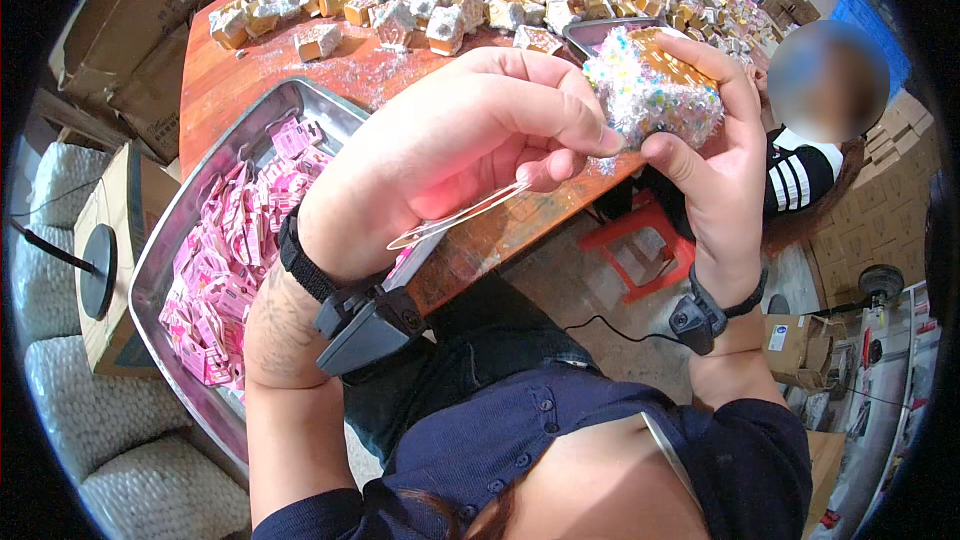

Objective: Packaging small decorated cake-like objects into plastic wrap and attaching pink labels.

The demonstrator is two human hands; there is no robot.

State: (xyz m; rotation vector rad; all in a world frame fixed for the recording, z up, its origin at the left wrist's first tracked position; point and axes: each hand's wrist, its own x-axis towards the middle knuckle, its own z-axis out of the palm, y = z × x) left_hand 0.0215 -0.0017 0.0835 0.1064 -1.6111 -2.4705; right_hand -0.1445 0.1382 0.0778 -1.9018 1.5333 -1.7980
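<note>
My right hand [725, 140] is closed round a small house-shaped ornament [665, 105], held up above the table's near edge. Its side is golden brown with pale markings, and white fluff with coloured flecks coats the rest. Against the ornament's lower left side, my left hand [500, 115] has its thumb and forefinger pinched together. A thin pale looped cord [460, 215] trails from the curled fingers of that hand toward the wrist. Where the cord's other end goes is hidden by the fingers.
A metal tray [150, 270] heaped with pink tags [225, 270] lies at my left. Many similar ornaments [445, 28] cover the far part of the red-brown table [225, 85]. A smaller dark tray [590, 35] sits behind the ornament. Another person [800, 170] is at the right, near a red stool [640, 250].
</note>
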